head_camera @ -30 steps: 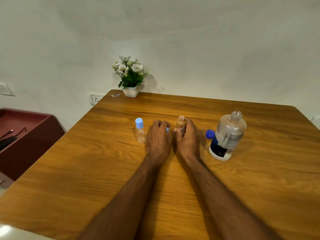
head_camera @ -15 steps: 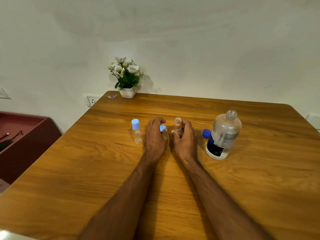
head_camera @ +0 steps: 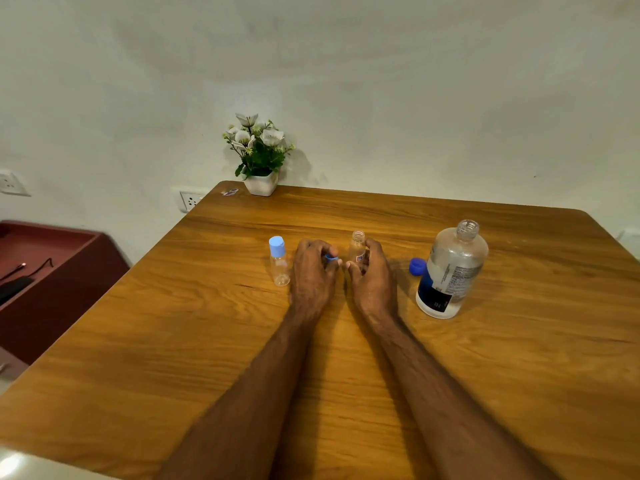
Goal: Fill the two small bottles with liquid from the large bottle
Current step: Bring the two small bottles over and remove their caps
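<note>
Mid-table, my right hand (head_camera: 372, 277) is wrapped around an uncapped small clear bottle (head_camera: 357, 245) that stands upright. My left hand (head_camera: 311, 271) sits just left of it, pinching that bottle's light blue cap (head_camera: 331, 258) in its fingertips. A second small clear bottle (head_camera: 278, 261), with its light blue cap on, stands to the left of my left hand. The large clear bottle (head_camera: 450, 271) stands open to the right, with a dark label and liquid inside. Its dark blue cap (head_camera: 417, 266) lies on the wooden table (head_camera: 519, 358) beside it.
A white pot of artificial flowers (head_camera: 259, 157) stands at the table's far left corner, against the wall, with a small scrap (head_camera: 229, 192) near it. A dark red cabinet (head_camera: 52, 271) with cables on top is left of the table. Wall sockets (head_camera: 190, 199) sit below the table edge.
The two hands have drawn slightly apart, and the left hand has carried the light blue cap off to the left of the uncapped small bottle. The camera view shifted a little.
</note>
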